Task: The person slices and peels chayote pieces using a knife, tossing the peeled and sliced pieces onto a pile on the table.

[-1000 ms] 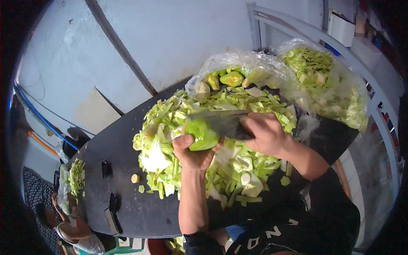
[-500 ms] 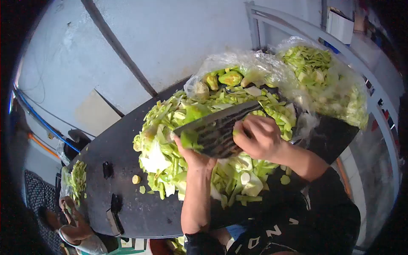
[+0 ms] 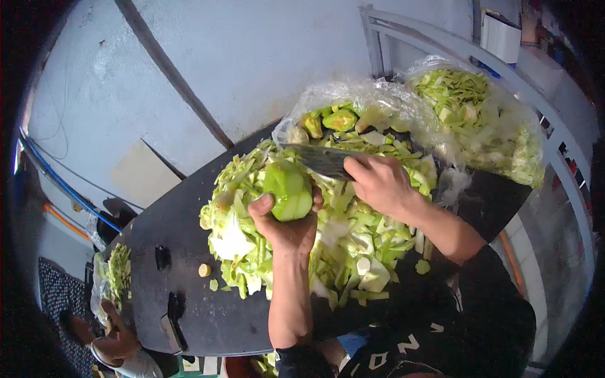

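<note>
My left hand (image 3: 287, 230) cups a partly cut green papaya-like fruit (image 3: 288, 191) from below, with flat cut faces along its side. My right hand (image 3: 381, 183) is closed round the handle of a cleaver (image 3: 322, 161), the handle mostly hidden by the fingers. Its broad blade points left, just above and to the right of the fruit, and looks apart from it. Beneath both hands spreads a big heap of pale green slices and strips (image 3: 353, 252) on the dark table (image 3: 217, 324).
Behind the heap, a clear plastic bag (image 3: 372, 94) surrounds whole green-yellow fruits (image 3: 340, 120). A bag of green strips (image 3: 469, 120) stands at the right beside a metal railing (image 3: 435, 38). A knife (image 3: 170, 332) lies near the front left edge; another person (image 3: 116, 343) sits beyond it.
The cleaver has lifted off the fruit and moved up and right, its blade turned more edge-on. My left hand has rotated the fruit, which now shows fully.
</note>
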